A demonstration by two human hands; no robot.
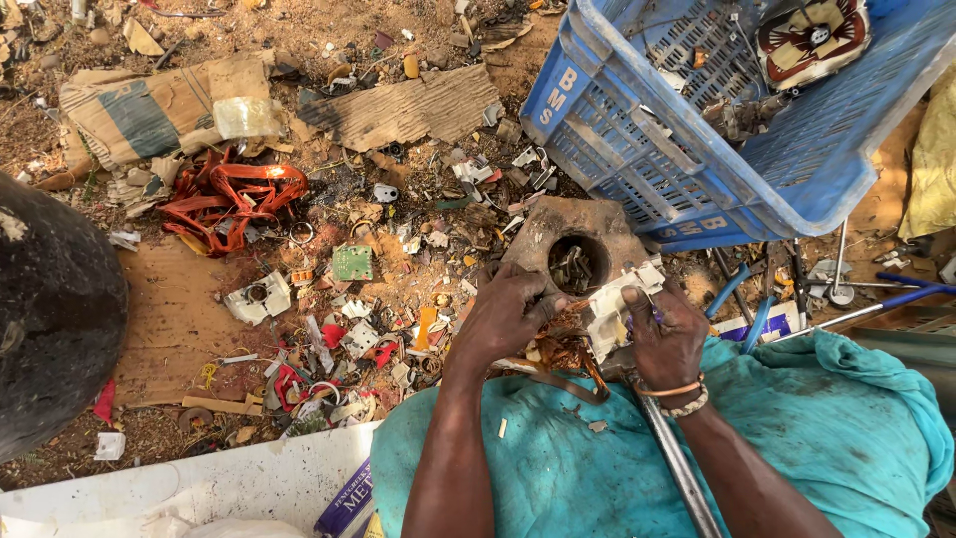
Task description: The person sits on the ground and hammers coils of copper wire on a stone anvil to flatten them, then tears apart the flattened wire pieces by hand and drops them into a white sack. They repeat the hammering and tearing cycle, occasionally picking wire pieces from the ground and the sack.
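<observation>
Both hands are busy over the lap, which is covered by a teal cloth (558,468): the left hand (503,317) is curled tight around a bundle of copper wire (566,349), and the right hand (665,334) is closed on a broken white plastic part (612,311) that sits right against that wire, with a metal rod (677,463) running down under the right wrist. Just past the hands there's a rusty metal block (543,231) with a round hole in it, sitting on dirt littered with scrap bits, a small green circuit board (352,262) and a tangle of orange strapping (231,199) off to the left. Farther back sits a blue plastic crate (697,189), tilted, and flattened cardboard (408,108).
</observation>
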